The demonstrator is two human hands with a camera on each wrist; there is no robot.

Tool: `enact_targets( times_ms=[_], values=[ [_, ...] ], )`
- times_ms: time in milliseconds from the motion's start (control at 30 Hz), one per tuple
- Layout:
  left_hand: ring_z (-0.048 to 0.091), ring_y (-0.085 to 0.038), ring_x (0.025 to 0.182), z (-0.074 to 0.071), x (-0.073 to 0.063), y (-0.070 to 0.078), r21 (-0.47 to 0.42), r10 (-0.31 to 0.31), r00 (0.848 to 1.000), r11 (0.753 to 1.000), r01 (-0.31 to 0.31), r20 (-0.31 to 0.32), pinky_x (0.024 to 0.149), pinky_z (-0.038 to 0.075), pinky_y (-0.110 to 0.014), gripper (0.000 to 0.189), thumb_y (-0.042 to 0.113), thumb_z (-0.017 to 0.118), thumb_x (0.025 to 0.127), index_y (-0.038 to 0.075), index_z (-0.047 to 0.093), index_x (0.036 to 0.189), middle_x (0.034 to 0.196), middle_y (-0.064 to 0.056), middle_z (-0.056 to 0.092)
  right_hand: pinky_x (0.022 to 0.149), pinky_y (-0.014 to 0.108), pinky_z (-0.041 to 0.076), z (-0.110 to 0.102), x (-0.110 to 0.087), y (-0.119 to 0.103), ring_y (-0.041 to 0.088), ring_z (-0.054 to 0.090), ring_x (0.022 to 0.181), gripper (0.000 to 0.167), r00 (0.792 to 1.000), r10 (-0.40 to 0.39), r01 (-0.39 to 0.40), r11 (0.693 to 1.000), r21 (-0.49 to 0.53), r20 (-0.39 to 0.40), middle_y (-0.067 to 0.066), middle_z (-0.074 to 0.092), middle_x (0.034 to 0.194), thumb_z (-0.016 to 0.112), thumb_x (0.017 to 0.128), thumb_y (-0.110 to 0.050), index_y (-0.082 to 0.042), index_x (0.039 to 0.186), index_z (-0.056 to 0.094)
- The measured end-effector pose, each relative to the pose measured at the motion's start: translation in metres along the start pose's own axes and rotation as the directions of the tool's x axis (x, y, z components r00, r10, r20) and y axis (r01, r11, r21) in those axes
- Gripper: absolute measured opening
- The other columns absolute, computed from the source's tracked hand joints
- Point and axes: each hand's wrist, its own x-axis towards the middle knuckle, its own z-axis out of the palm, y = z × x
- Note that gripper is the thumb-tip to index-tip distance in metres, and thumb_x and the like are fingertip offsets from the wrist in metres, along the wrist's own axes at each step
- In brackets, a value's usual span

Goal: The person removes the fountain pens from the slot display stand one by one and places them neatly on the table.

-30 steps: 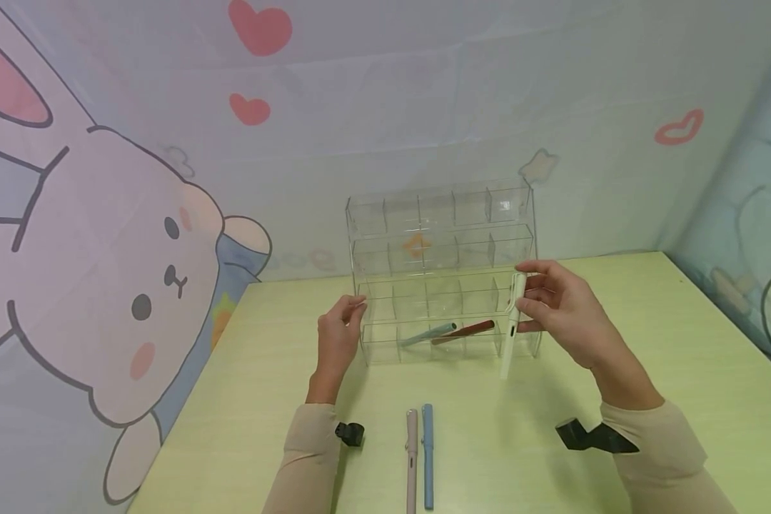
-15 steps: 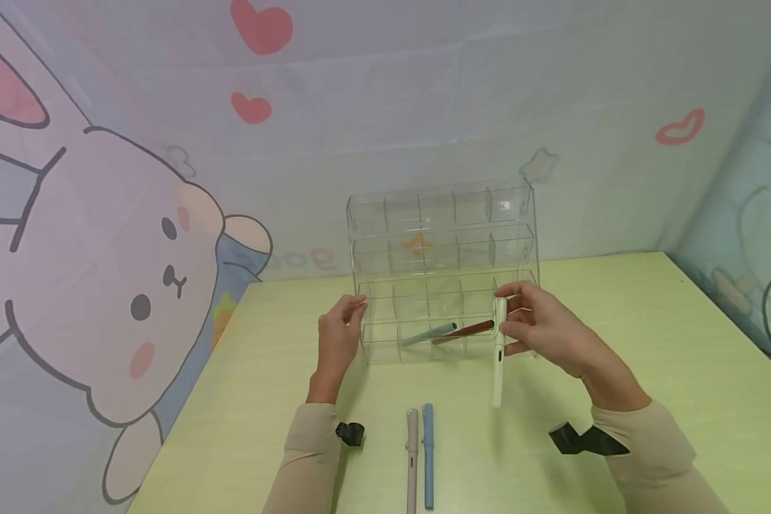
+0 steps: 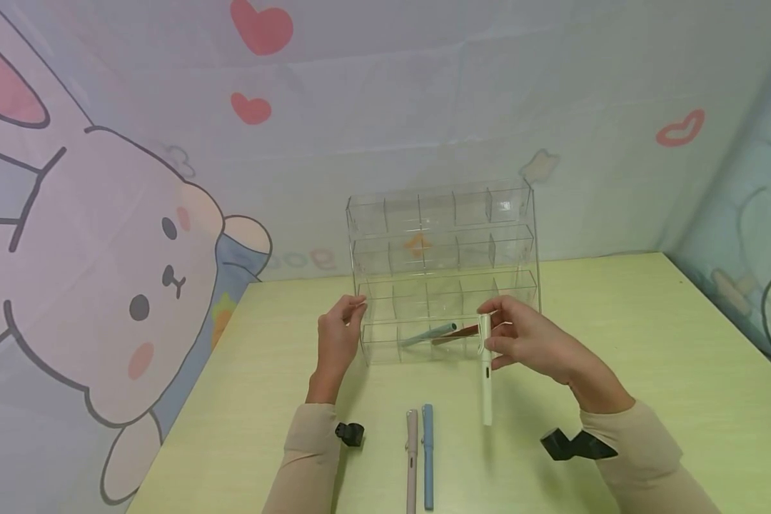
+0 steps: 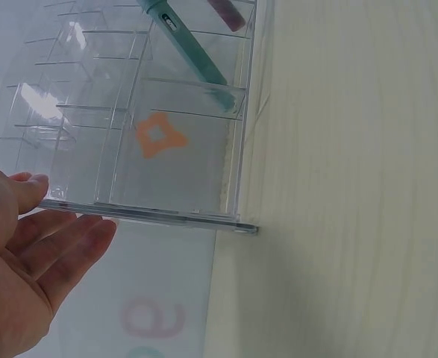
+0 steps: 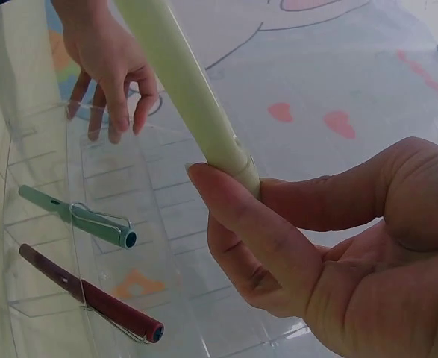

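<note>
My left hand (image 3: 339, 339) pinches the left side panel of a clear acrylic rack (image 3: 440, 214); in the left wrist view the thumb lies on one side of the panel edge and fingers on the other. My right hand (image 3: 533, 339) grips a pale whitish-green pen (image 3: 487, 389) near its clip end. That pen hangs nearly upright in front of the rack's lower right part, its other end pointing down. Inside the rack's bottom row, a teal pen (image 5: 84, 218) and a dark red pen (image 5: 92, 293) lean at a slant. The white pen partly covers the red one in the head view.
On the yellowish table (image 3: 250, 428), a pinkish pen (image 3: 412, 457) and a blue pen (image 3: 428, 457) lie side by side in front of the rack. Behind the rack stands a printed cloth backdrop (image 3: 392, 107). Tiered, divided compartments make up the rack.
My right hand has carried the whitish-green pen leftward and nearer to me, away from the rack's right edge, and the pen hangs straighter. The left hand keeps its place on the rack.
</note>
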Motion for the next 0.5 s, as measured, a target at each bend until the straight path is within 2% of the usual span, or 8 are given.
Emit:
enact_targets(
  times_ms=[267, 500],
  values=[
    [0.073, -0.031, 0.09, 0.001, -0.001, -0.001, -0.009, 0.011, 1.0, 1.0, -0.011, -0.005, 0.081, 0.056, -0.048, 0.012, 0.004, 0.067, 0.096, 0.003, 0.073, 0.107, 0.101, -0.016, 0.075, 0.077, 0.041, 0.058, 0.017, 0.006, 0.006, 0.029, 0.054, 0.093, 0.044, 0.998, 0.034, -0.032, 0.999, -0.037, 0.047, 0.019, 0.047, 0.109, 0.054, 0.099, 0.006, 0.01, 0.138, 0.036],
    [0.073, -0.031, 0.09, 0.0, -0.001, 0.001, -0.008, 0.013, 1.0, 1.0, -0.013, 0.0, 0.082, 0.056, -0.048, 0.012, 0.003, 0.066, 0.097, 0.002, 0.072, 0.107, 0.101, -0.016, 0.075, 0.075, 0.04, 0.058, 0.037, 0.01, 0.01, 0.027, 0.059, 0.089, 0.042, 0.992, 0.053, -0.046, 0.996, -0.07, 0.11, 0.02, 0.044, 0.111, 0.055, 0.097, 0.006, 0.007, 0.136, 0.039]
  ],
)
